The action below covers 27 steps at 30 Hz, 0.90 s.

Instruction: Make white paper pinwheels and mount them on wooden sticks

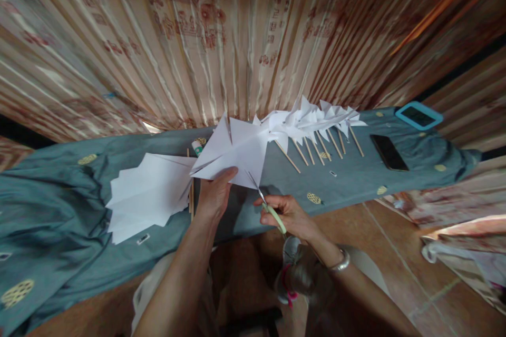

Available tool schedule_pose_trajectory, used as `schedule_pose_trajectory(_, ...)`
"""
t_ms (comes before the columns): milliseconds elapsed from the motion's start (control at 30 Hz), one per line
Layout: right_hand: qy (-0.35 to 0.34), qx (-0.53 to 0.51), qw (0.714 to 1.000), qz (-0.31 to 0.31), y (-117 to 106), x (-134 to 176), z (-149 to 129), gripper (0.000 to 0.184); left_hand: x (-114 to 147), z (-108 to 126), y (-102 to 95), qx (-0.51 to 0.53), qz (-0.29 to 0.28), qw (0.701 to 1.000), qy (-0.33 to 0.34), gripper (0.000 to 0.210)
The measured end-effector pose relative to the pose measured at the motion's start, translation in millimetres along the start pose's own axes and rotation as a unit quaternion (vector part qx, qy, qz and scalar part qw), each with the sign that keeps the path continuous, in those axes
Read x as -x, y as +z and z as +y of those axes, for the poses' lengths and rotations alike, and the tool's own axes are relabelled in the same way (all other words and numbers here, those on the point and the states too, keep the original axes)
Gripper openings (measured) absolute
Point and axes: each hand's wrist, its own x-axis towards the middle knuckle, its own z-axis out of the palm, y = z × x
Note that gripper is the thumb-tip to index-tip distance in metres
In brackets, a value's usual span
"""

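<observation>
My left hand [216, 192] is closed on the near edge of a white sheet of paper [241, 150], thumb on top. Slits run in from the sheet's corners. In my right hand [290, 215] is a pair of scissors [272, 214] with pale green handles. Their blades lie at the sheet's near right corner, pointing up and left into the paper. Behind the sheet, to the right, lies a row of white paper pinwheels [304, 121] on thin wooden sticks [310, 151]. A stack of white paper [152, 195] rests to the left of my left hand.
A glue stick [196, 147] and some wooden sticks [192, 200] are beside the paper stack. On the right of the blue-green cloth [348, 184] lie a black phone [388, 151] and a blue-framed device [419, 115]. A patterned curtain [237, 37] hangs behind the table.
</observation>
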Motion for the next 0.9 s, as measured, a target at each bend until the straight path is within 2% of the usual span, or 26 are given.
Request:
schedule_pose_trajectory(567,0.037,-0.028,0.999,0.023,2.9,-0.6,-0.9,0.047,1.0,2.4,0.5,0.005,-0.007,1.0,-0.01,0.044)
schedule_pose_trajectory(700,0.024,-0.02,0.999,0.03,2.7,-1.1,-1.4,0.046,2.9,0.6,1.6,0.01,-0.017,1.0,-0.012,0.045)
schedule_pose_trajectory(900,0.004,-0.017,0.999,0.029,1.8,-1.6,-2.3,0.046,6.6,-2.7,2.5,-0.003,-0.01,0.999,-0.049,0.042)
